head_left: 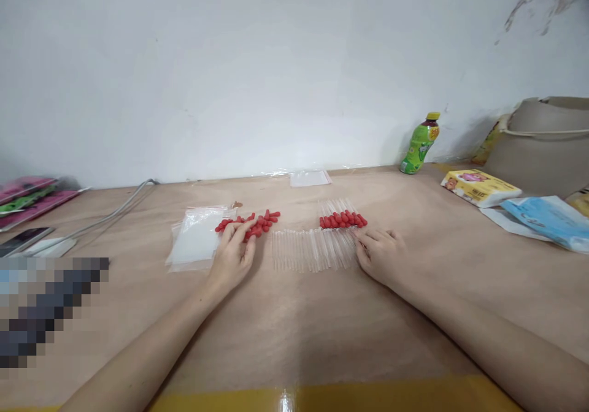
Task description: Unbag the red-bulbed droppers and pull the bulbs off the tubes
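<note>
My left hand (pixel 232 262) reaches over a loose pile of red rubber bulbs (pixel 264 221), its index finger on them and its thumb apart. To the right lies a row of clear thin tubes (pixel 313 249), side by side on the table. At the right end of this row is my right hand (pixel 380 252), thumb and index finger drawn together at the end of a tube; the contact is too small to see clearly. Behind the row, several clear tubes fitted with red bulbs (pixel 343 219) lie with their bulbs toward me.
Clear plastic bags (pixel 196 237) lie beside my left hand, and another bag (pixel 310 179) is by the wall. A green bottle (pixel 419 143), a tissue pack (pixel 481 187), a blue packet (pixel 552 219) and a grey bucket (pixel 543 154) stand right. A phone (pixel 25 240) and a cable (pixel 119 211) are left.
</note>
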{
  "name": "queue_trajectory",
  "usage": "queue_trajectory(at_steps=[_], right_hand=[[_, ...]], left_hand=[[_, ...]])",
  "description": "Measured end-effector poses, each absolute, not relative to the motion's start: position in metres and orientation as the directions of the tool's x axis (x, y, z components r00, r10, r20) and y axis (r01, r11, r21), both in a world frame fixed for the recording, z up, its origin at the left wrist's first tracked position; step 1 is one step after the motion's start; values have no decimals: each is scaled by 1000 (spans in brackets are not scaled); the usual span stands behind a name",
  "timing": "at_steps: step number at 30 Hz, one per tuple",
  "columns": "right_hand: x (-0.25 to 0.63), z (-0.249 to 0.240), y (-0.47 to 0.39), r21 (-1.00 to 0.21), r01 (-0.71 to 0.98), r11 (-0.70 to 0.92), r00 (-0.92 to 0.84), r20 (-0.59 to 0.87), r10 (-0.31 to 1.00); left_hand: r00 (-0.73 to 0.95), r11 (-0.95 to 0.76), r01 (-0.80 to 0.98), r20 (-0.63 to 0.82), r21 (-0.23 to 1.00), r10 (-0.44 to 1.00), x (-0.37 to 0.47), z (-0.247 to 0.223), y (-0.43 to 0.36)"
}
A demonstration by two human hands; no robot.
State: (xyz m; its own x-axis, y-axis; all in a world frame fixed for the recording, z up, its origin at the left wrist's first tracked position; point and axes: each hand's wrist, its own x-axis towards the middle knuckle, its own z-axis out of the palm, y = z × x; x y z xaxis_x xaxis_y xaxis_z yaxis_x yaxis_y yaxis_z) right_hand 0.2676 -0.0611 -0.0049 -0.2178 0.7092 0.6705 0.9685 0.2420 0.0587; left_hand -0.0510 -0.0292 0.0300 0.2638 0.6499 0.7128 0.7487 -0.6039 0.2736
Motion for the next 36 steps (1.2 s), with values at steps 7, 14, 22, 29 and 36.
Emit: queue_trajectory(at_steps=[7,14,22,29,36], right_hand=[[264,-7,-63,24,970,240,-202,624,755],[263,-4,-65,5,973,232,-193,573,797],[263,-5,-64,-13,972,234,-180,594,784],[265,-8,-62,-89,948,305,-174,659,732],[265,-8,-60,-126,914,385,-200,685,700]], left_hand=[[301,-497,844,587,203,751,-45,50,1],[351,-388,921,470,-20,810,-18,60,32],[326,-329,942,405,-66,854,-9,48,55],[347,-346,935,422,-82,837,-8,45,54],[418,-474,880,451,14,789,20,45,44]])
